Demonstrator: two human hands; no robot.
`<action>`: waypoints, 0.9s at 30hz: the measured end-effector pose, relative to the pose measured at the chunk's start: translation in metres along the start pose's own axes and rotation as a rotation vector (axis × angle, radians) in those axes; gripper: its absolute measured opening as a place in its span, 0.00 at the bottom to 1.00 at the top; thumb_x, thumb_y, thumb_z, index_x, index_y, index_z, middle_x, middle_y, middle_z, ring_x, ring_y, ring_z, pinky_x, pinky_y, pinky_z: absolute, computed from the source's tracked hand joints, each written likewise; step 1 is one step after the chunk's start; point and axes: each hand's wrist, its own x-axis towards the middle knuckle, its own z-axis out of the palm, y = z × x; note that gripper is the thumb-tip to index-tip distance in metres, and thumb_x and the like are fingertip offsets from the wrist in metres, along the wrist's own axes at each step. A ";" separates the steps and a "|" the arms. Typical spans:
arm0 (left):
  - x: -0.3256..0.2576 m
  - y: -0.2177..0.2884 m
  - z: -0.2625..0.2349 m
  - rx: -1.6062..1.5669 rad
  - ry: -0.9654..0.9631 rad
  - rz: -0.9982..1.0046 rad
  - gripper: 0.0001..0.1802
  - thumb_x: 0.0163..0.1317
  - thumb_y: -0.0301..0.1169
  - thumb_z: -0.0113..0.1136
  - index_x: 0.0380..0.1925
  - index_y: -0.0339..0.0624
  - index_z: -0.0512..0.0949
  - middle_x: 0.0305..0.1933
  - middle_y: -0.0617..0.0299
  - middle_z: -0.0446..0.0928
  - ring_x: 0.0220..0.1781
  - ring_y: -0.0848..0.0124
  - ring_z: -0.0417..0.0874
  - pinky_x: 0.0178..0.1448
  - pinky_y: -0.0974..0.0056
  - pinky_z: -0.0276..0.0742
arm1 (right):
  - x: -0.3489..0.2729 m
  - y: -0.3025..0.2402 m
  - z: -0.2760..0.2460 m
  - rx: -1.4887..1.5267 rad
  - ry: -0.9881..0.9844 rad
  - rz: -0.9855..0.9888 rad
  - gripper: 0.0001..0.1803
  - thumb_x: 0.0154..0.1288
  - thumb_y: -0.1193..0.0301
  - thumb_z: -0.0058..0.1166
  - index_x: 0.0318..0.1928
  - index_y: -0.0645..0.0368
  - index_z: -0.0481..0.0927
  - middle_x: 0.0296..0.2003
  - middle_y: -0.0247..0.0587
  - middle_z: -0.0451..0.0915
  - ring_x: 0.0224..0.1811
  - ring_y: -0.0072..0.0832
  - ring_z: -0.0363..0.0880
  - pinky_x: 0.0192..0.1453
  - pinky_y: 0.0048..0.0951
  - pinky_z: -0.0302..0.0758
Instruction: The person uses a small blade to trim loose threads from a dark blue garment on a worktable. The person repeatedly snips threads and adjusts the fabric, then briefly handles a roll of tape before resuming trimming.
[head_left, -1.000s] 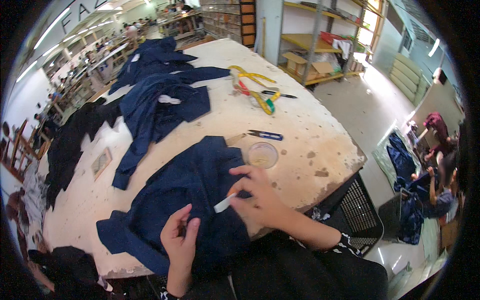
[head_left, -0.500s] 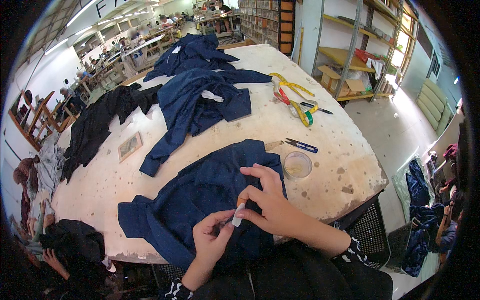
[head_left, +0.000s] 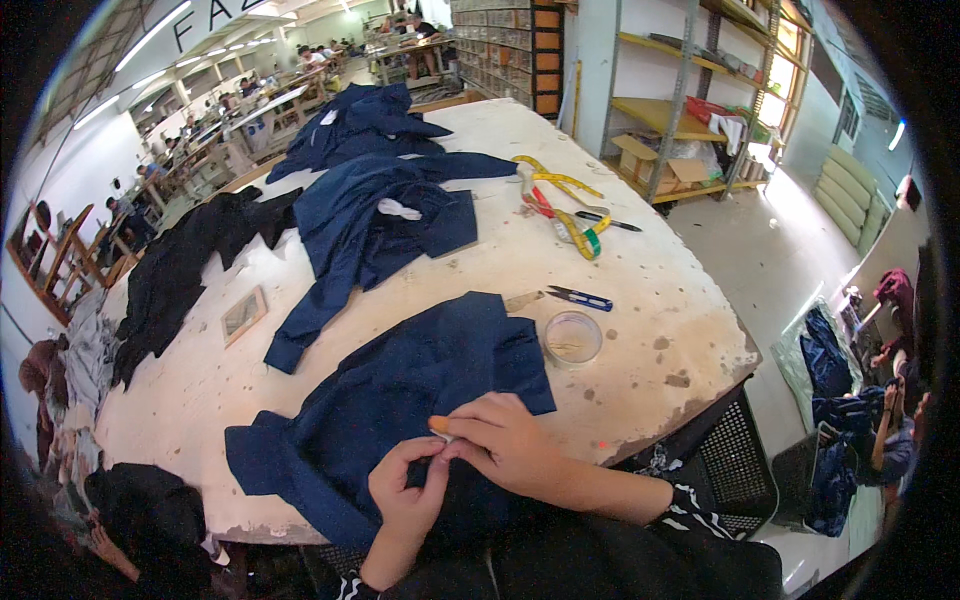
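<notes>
Above a navy blue garment spread at the near edge of the table, my two hands meet. The thumb and fingers of my left hand pinch a small white piece, perhaps a fabric label, mostly hidden by the fingers. My right hand is closed on the same piece from the other side, thumb against index finger. Something orange, like a finger cover, shows at its index fingertip. Right of the garment lie a round clear dish and blue-handled thread snips.
More navy garments lie farther back on the pale table, with a black garment at left. A yellow tape measure, a pen and a small framed rectangle lie there too. Beside the table's right edge stands a black basket.
The white piece stood out plainly before; now the fingers cover most of it. My right hand's raised fingers have curled down, and both hands are closer together. The whole view has shifted slightly.
</notes>
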 end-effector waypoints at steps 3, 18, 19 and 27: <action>0.001 0.004 -0.002 0.092 0.018 0.075 0.10 0.45 0.18 0.62 0.31 0.35 0.76 0.31 0.57 0.77 0.31 0.72 0.79 0.38 0.71 0.75 | -0.001 0.006 0.002 0.104 -0.104 -0.017 0.18 0.51 0.70 0.59 0.46 0.56 0.78 0.34 0.35 0.77 0.37 0.32 0.73 0.41 0.31 0.67; 0.016 0.010 -0.015 0.181 -0.150 -0.220 0.17 0.48 0.21 0.63 0.40 0.35 0.74 0.32 0.59 0.75 0.31 0.75 0.77 0.38 0.72 0.72 | 0.014 0.036 -0.032 -0.093 -0.019 0.180 0.11 0.51 0.71 0.58 0.38 0.57 0.78 0.31 0.41 0.74 0.36 0.35 0.72 0.45 0.33 0.67; 0.018 0.012 -0.019 0.189 -0.184 -0.193 0.16 0.47 0.21 0.63 0.39 0.36 0.74 0.32 0.59 0.75 0.32 0.74 0.77 0.39 0.71 0.72 | 0.014 0.043 -0.049 -0.181 0.029 0.264 0.14 0.50 0.70 0.59 0.40 0.57 0.78 0.32 0.41 0.74 0.37 0.35 0.72 0.47 0.33 0.67; 0.017 0.020 -0.064 0.309 -0.131 -0.161 0.17 0.45 0.24 0.66 0.38 0.35 0.76 0.33 0.56 0.77 0.33 0.69 0.79 0.39 0.67 0.74 | -0.029 0.078 -0.115 -0.516 -0.137 0.441 0.24 0.46 0.68 0.64 0.46 0.58 0.74 0.43 0.45 0.74 0.46 0.41 0.72 0.52 0.33 0.69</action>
